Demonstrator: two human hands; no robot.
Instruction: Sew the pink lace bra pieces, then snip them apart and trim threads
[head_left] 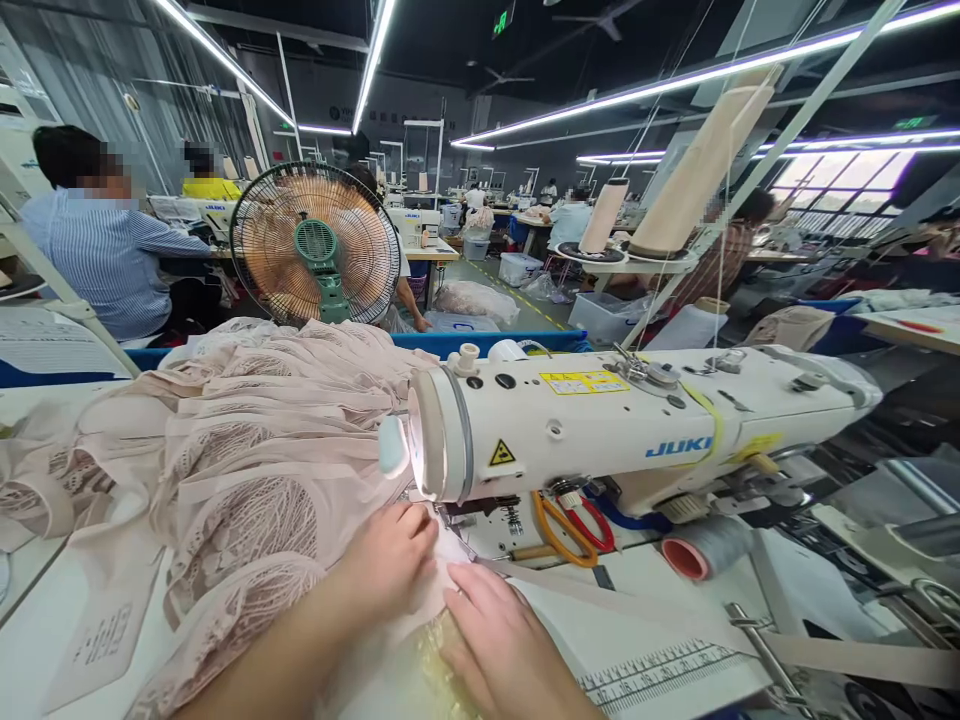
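Note:
My left hand [394, 557] has its fingers curled down on a pale pink fabric piece [444, 552], just in front of the sewing machine's [517, 420] needle area. Closer to me, my right hand [501, 637] grips the same piece by its right edge, thumb and fingers bent around it. Under the hands the lower part of the work looks yellowish and blurred. The needle and presser foot are mostly hidden behind the machine head and my fingers. Left of the hands lies a big heap of pale pink lace garments [262, 430].
Scissors with orange and red handles [562, 530] lie under the machine arm, near a grey thread cone [709, 550]. A printed ruler scale [660, 675] runs along the front right. Behind the table stand a fan [315, 245] and thread cones [697, 170]. Several people sit farther back.

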